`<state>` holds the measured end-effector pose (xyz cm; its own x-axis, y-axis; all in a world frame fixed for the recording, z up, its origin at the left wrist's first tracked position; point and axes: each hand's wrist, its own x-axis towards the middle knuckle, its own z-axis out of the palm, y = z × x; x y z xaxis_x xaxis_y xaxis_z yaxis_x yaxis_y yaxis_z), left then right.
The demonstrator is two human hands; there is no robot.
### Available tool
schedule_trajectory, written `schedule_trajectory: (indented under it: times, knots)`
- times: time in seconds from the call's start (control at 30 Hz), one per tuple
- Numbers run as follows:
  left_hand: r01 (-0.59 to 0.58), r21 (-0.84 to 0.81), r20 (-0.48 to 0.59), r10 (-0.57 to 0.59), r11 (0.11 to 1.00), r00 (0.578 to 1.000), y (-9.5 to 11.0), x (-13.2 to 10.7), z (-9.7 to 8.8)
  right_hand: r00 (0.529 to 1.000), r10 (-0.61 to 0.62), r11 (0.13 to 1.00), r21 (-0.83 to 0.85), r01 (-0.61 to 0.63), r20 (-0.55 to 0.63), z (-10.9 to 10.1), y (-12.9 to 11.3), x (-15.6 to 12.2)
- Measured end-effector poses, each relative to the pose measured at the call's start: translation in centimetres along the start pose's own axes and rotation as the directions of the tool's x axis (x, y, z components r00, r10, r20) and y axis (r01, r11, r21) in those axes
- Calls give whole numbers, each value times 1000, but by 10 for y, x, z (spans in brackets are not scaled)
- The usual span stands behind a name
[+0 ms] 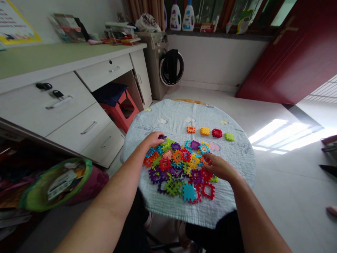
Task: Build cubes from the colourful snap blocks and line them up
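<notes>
A heap of colourful square plastic building tiles [179,165] lies on a round table covered with a pale blue cloth [237,154]. My left hand [154,139] rests on the heap's far left edge, fingers curled over a purple tile [162,137]. My right hand [219,167] sits at the heap's right side, fingertips pinching an orange tile [206,161]. Beyond the heap, separate tiles lie in a row: orange [191,129], yellow [205,131], red [217,133] and green [229,136].
A white desk with drawers [79,102] stands to the left, a red stool [121,109] under it. A washing machine [160,63] stands behind. A green-rimmed bag [56,184] lies on the floor at left. A dark red door [297,52] is at right.
</notes>
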<state>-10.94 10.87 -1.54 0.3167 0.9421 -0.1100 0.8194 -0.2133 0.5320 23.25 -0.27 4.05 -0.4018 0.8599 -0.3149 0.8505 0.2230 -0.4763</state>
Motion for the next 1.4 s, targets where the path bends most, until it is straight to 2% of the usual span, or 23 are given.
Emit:
schedule_trajectory:
  times: [0.1,0.2,0.3,0.37,0.43,0.5,0.6,0.7,0.77,0.87,0.93,1.23,1.33,1.4]
  knots:
    - [28,-15,-128,-29,1000,991,-4,0,-6,1000,13,1000,1,-13,11,0,0,1]
    - [90,-101,-309,-118,991,944,-14,-2,-18,1000,11,1000,-1,-11,7,2,1,0]
    - [119,-163,-389,-175,979,904,-28,-5,-29,999,-6,1000,-1,6,-33,5,5,2]
    - [140,-167,-371,-194,976,908,-37,-6,-32,997,-16,1000,-2,16,-73,8,7,4]
    - [173,-161,-307,-216,972,927,-43,-7,-30,991,-16,999,-36,12,-132,12,9,8]
    - [197,-129,-253,-225,972,941,-45,-6,-24,977,17,994,-98,-39,-214,17,9,13]
    - [231,-2,-248,-224,973,942,-42,-6,-14,954,109,974,-161,-158,-278,24,8,19]
    - [302,155,-252,-258,941,933,-36,-7,-12,973,148,970,-168,-178,-178,28,8,21]
    - [327,229,-213,-280,917,936,-32,-10,-14,982,153,973,-160,-169,-107,29,8,21]
    - [301,316,-100,-284,900,953,-30,-16,-19,987,142,979,-139,-152,-78,27,9,19]
    - [282,353,-64,-277,892,959,-30,-19,-21,990,122,984,-122,-131,-74,25,10,18]
    - [274,256,-131,-248,927,960,-38,-21,-28,995,72,994,-82,-78,-74,23,14,16]
    - [226,185,-171,-195,956,966,-38,-19,-28,994,56,996,-68,-62,-96,23,16,16]
    - [183,182,-161,-155,966,975,-36,-18,-26,993,56,996,-64,-62,-100,23,16,16]
